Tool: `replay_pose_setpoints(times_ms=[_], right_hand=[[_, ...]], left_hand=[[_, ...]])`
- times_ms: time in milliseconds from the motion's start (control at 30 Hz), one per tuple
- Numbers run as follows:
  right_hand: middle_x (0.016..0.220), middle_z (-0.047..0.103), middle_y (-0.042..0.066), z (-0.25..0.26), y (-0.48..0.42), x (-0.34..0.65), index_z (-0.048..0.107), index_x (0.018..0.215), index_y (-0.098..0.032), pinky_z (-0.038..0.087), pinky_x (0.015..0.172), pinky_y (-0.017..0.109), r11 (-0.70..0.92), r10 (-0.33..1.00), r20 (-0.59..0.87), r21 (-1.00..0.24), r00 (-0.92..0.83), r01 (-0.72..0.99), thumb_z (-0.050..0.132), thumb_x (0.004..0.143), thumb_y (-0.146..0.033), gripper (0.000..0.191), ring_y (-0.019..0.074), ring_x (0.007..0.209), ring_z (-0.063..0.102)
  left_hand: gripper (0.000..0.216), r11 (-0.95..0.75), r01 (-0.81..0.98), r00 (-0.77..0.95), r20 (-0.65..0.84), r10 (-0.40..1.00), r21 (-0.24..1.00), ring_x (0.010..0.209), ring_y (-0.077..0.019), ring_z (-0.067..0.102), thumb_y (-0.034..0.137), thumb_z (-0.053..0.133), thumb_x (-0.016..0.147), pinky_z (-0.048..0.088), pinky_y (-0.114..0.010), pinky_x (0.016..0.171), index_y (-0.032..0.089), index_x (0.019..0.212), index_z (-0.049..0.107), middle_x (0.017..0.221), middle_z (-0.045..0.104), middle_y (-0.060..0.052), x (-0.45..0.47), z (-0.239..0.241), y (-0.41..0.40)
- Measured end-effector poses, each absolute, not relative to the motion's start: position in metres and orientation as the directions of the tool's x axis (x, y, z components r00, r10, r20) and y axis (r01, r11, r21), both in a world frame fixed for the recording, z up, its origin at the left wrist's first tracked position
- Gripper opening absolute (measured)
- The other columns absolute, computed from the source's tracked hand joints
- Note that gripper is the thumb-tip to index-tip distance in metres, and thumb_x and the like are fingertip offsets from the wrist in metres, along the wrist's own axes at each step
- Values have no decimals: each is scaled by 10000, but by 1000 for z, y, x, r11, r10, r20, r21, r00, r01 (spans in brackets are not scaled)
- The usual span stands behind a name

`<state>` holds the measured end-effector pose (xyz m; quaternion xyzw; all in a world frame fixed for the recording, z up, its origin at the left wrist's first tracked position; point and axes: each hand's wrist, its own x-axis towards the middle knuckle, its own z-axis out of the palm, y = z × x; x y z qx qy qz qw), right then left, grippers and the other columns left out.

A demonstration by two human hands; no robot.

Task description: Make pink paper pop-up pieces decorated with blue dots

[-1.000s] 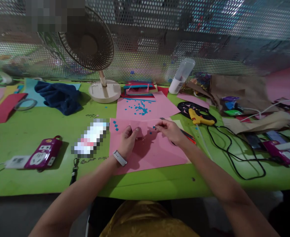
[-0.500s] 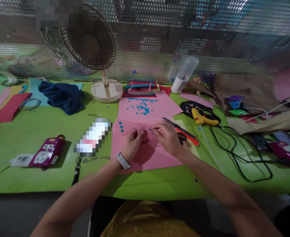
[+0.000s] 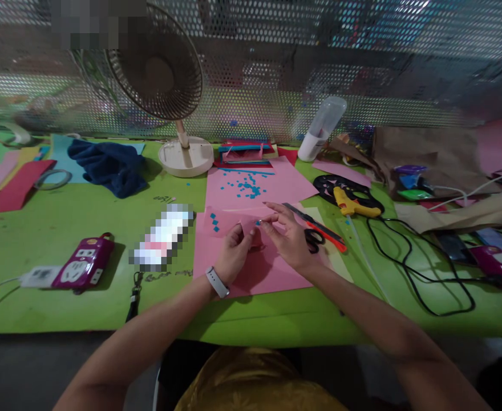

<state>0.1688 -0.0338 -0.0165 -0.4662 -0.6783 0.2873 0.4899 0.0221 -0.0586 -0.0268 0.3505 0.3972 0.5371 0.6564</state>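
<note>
My left hand [image 3: 233,256] pinches a small folded pink paper piece [image 3: 251,229] above a large pink sheet [image 3: 255,268] on the green table [image 3: 63,228]. My right hand [image 3: 287,237] meets it from the right, its thumb and forefinger pressed together on a tiny blue paper square [image 3: 257,222] at the pink piece, the other fingers spread. A white watch sits on my left wrist. Several more small blue squares [image 3: 245,188] lie scattered on a second pink sheet behind, and a few [image 3: 214,220] lie near my left hand.
Orange-handled scissors [image 3: 317,231] lie just right of my right hand. A yellow glue gun [image 3: 353,205] with black cable, a desk fan [image 3: 165,85], a blue cloth [image 3: 105,162], a purple power strip [image 3: 84,265], a white bottle [image 3: 319,128] and paper stacks surround the sheets.
My right hand has drawn left toward the pink piece, bringing the blue square to it. My left hand has shifted slightly while keeping its pinch.
</note>
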Motion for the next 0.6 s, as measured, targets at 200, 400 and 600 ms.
replay_pose_setpoints(times_ms=[200, 400, 600], right_hand=[[1298, 605, 93, -21, -32, 168, 679, 841, -226, 356, 1121, 463, 277, 961, 275, -930, -40, 242, 660, 852, -365, 140, 244, 1266, 525], [1298, 601, 95, -23, -33, 167, 677, 840, -216, 351, 1120, 447, 244, 969, 245, -952, -19, 182, 665, 844, -351, 135, 236, 1265, 524], [1319, 593, 87, -22, -36, 167, 675, 850, -219, 342, 1128, 457, 211, 977, 212, -962, -14, 172, 663, 842, -342, 123, 239, 1288, 509]], left_hand=[[291, 234, -562, 150, -181, 972, 793, 777, -145, 643, 339, 799, 704, 577, -405, 844, 182, 777, 565, 800, 619, 12, 23, -26, -61], [313, 215, -515, 151, -159, 976, 830, 747, -121, 625, 362, 806, 708, 593, -364, 800, 176, 882, 624, 818, 624, 6, 23, -25, -61], [362, 183, -491, 152, -123, 981, 852, 723, -106, 602, 432, 816, 702, 597, -360, 805, 175, 829, 595, 790, 569, 23, 22, -26, -60]])
